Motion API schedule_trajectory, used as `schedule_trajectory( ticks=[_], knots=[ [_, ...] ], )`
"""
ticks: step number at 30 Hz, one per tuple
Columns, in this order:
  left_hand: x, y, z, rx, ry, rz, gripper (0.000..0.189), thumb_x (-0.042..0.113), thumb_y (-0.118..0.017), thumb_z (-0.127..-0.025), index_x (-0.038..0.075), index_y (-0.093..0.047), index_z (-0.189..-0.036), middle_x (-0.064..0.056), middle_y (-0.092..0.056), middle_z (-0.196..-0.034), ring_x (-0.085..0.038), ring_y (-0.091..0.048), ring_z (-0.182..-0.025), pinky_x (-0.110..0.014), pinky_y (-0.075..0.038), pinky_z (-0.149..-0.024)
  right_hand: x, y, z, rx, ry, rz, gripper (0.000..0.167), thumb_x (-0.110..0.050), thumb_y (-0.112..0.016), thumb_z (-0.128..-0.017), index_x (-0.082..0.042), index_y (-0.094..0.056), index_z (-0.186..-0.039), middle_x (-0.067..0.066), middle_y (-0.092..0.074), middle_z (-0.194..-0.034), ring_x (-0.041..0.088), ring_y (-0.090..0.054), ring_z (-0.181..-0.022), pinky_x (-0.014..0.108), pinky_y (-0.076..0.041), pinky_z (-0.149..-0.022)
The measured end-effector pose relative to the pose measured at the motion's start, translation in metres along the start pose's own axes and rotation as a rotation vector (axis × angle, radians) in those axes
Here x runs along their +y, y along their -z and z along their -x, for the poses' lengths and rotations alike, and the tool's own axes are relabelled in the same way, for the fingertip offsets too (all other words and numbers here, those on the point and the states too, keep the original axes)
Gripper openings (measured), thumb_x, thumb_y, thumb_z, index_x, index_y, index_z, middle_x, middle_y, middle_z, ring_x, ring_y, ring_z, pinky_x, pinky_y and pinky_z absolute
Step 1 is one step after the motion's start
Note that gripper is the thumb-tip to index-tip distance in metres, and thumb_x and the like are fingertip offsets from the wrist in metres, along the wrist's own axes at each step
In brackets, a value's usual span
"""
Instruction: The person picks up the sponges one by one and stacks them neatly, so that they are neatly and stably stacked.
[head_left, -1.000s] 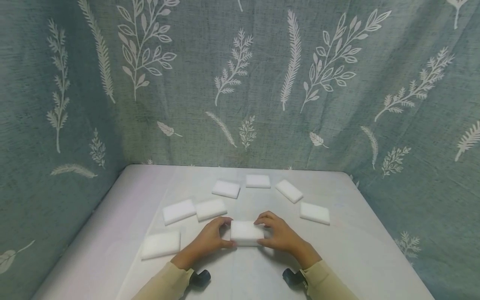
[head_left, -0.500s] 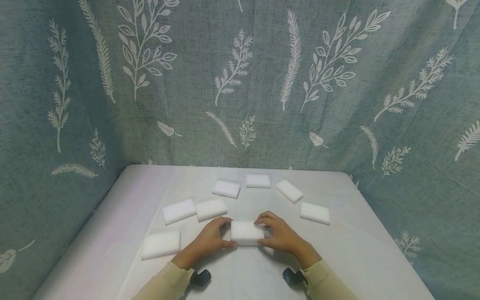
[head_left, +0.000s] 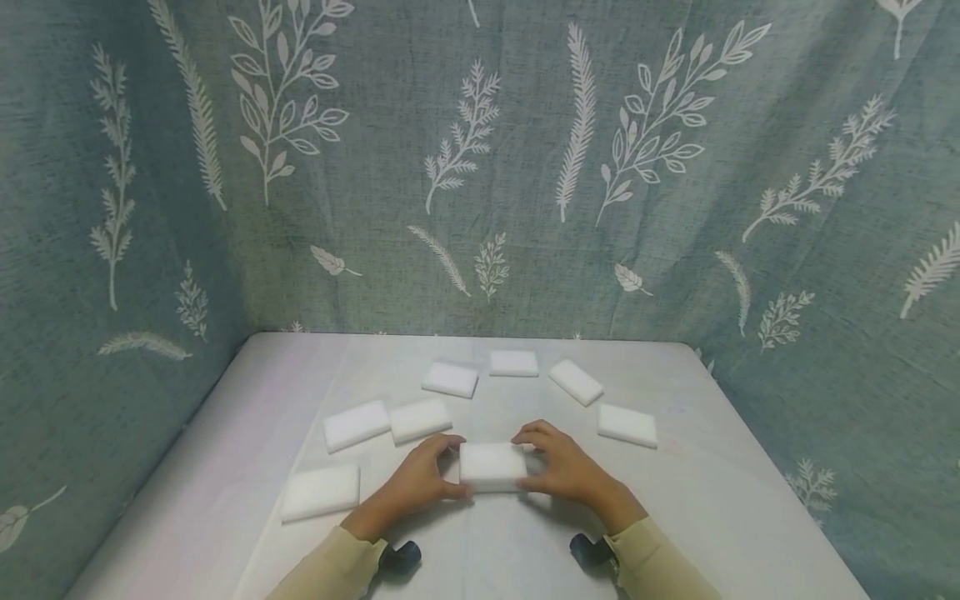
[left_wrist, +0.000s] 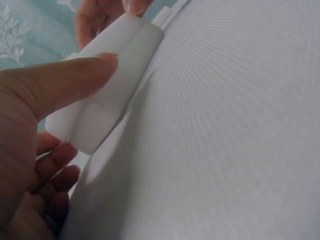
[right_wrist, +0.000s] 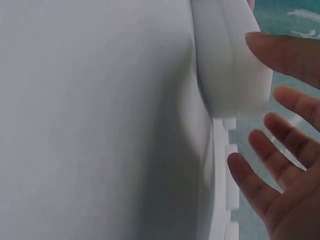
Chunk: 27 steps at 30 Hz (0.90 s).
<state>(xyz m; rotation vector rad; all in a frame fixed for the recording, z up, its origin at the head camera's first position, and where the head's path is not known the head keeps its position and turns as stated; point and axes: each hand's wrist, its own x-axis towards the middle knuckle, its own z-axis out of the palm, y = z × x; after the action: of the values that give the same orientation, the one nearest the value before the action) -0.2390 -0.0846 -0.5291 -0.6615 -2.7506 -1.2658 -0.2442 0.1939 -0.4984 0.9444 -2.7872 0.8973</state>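
Two white sponge blocks lie one on the other at the middle of the table; the upper sponge block (head_left: 491,460) hides most of the lower. Both layers show in the left wrist view, with the lower sponge block (left_wrist: 117,95) against the table. My left hand (head_left: 422,477) pinches the stack's left end, thumb on the near side and fingers at the far side. At the right end, my right hand (head_left: 562,468) has its thumb at the near edge, while its fingers (right_wrist: 272,150) spread loosely, apart from the sponge in the right wrist view.
Several single white sponge blocks lie flat around the stack: three on the left, including the nearest sponge (head_left: 321,493), others behind and one sponge (head_left: 627,426) to the right. A leaf-patterned green curtain (head_left: 360,167) hangs around the white table (head_left: 720,500).
My right hand's fingers have lifted slightly away from the sponge's far right edge. My left hand and the stack stay in place. The head view has shifted a little.
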Motion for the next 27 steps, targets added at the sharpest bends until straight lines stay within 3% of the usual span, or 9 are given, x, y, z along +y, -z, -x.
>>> schedule_trajectory(
  ticks=[7, 16, 27],
  knots=[
    [0.002, 0.004, 0.0, -0.004, 0.03, 0.039, 0.078, 0.036, -0.091, -0.06, 0.008, -0.059, -0.126, -0.005, -0.06, -0.118, -0.025, -0.056, -0.109, -0.046, -0.042, -0.098, 0.011, 0.009, 0.008, -0.026, -0.093, -0.008, 0.057, -0.035, -0.086, -0.072, -0.017, -0.064, -0.121, -0.004, -0.052, -0.128, 0.018, -0.053, -0.114, 0.041, -0.047, -0.095],
    [0.0, 0.002, -0.002, -0.008, 0.025, 0.052, 0.079, 0.042, -0.09, -0.062, 0.011, -0.058, -0.128, -0.003, -0.06, -0.118, -0.023, -0.056, -0.109, -0.045, -0.043, -0.097, 0.03, 0.032, 0.022, -0.015, -0.189, 0.023, 0.057, -0.029, -0.084, -0.074, -0.015, -0.062, -0.125, -0.002, -0.053, -0.129, 0.024, -0.055, -0.114, 0.046, -0.046, -0.093],
    [-0.002, 0.001, -0.001, -0.014, 0.021, 0.053, 0.077, 0.042, -0.089, -0.063, 0.013, -0.058, -0.128, -0.007, -0.058, -0.126, -0.026, -0.055, -0.112, -0.047, -0.043, -0.098, 0.06, 0.064, 0.046, 0.015, -0.184, 0.173, 0.049, -0.018, -0.079, -0.079, -0.01, -0.062, -0.124, 0.007, -0.055, -0.128, 0.03, -0.052, -0.119, 0.051, -0.043, -0.098]
  ],
)
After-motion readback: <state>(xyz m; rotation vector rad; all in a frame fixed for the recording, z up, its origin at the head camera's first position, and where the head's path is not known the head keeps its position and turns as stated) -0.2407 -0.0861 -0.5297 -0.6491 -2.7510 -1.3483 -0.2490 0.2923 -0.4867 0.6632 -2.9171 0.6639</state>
